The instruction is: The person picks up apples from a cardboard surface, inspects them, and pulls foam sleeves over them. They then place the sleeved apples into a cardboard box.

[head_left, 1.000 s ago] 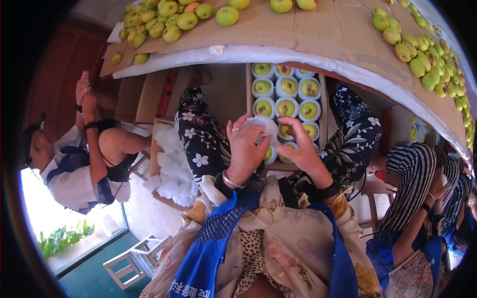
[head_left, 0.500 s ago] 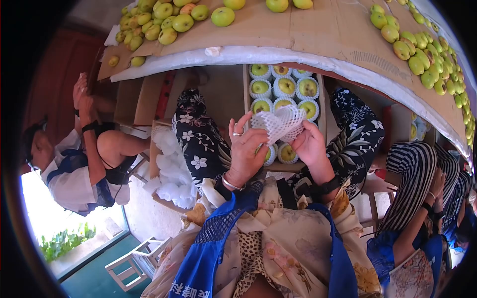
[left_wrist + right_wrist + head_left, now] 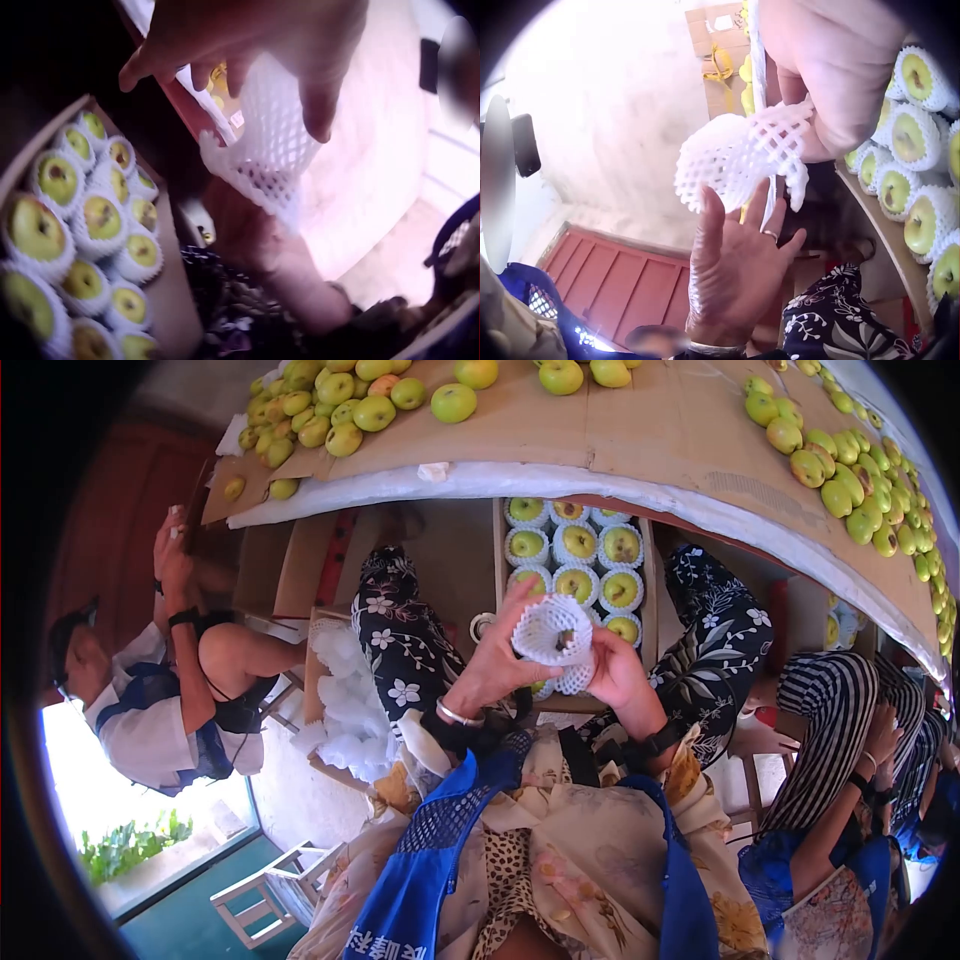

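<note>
A white foam net sleeve (image 3: 553, 632) is spread into a tube, its round mouth facing up in the head view. My right hand (image 3: 620, 668) pinches its lower right side, and the right wrist view shows the mesh hanging from those fingers. My left hand (image 3: 488, 665), with a ring and a bracelet, is at the sleeve's left side. Its fingers and thumb are spread about the mesh in both wrist views. Below stands a carton (image 3: 649, 585) of green apples (image 3: 577, 542), each in a white foam net; my hands hide its near part.
A cardboard-covered table (image 3: 650, 430) lies ahead, with a left apple pile (image 3: 310, 405) and a right apple pile (image 3: 850, 485). Loose foam sleeves (image 3: 350, 705) fill a box at my left. One person (image 3: 130, 710) sits at left, another in striped trousers (image 3: 835, 710) at right.
The foam sleeve has gone from a bunched shape, through lying stretched between both hands, to a round open tube. My left fingers have spread from their pinch; the right hand has taken hold of it.
</note>
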Motion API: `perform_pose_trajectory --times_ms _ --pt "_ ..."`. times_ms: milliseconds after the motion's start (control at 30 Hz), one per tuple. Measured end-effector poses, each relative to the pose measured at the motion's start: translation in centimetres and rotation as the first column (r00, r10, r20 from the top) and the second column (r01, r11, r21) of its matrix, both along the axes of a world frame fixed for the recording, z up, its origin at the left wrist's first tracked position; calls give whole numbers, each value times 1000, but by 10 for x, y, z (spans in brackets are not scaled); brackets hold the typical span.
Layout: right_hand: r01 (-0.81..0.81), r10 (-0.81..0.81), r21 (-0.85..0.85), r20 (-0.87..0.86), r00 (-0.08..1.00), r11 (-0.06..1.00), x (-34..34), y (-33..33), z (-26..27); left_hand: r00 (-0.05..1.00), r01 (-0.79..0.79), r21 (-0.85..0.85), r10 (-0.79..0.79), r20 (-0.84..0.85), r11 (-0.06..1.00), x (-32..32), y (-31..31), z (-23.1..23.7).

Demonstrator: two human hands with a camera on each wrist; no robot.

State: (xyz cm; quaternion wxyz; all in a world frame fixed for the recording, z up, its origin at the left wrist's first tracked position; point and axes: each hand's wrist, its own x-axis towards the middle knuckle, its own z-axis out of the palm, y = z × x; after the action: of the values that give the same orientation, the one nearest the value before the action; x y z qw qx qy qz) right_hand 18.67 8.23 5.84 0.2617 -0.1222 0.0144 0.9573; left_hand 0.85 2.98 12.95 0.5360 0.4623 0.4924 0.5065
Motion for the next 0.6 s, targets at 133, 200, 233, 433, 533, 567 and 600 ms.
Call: perform_pose_trajectory --times_ms 133,200,233,433,533,567,600 --pt "-72 67 17 197 978 997 -9 -9 -3 694 218 267 43 -718 939 0 5 2" --pt "-67 57 42 201 978 997 -12 -6 4 868 111 104 -46 -494 988 1 0 -11" --pt "-71 43 93 274 961 993 -10 -4 10 974 56 -85 -73 -213 995 2 -3 -17" --pt "14 -342 511 554 759 859 0 8 13 988 -153 -112 149 -45 982 3 -4 -21" --pt "-55 -492 794 428 758 606 -3 6 24 991 -97 -122 84 -108 988 3 -6 -30" --pt "-226 -411 801 499 763 554 -6 5 29 992 -87 -119 75 -102 989 4 -7 -31" --pt "-388 -336 789 571 749 476 -11 6 34 970 -26 -81 5 -244 996 5 -7 -30"
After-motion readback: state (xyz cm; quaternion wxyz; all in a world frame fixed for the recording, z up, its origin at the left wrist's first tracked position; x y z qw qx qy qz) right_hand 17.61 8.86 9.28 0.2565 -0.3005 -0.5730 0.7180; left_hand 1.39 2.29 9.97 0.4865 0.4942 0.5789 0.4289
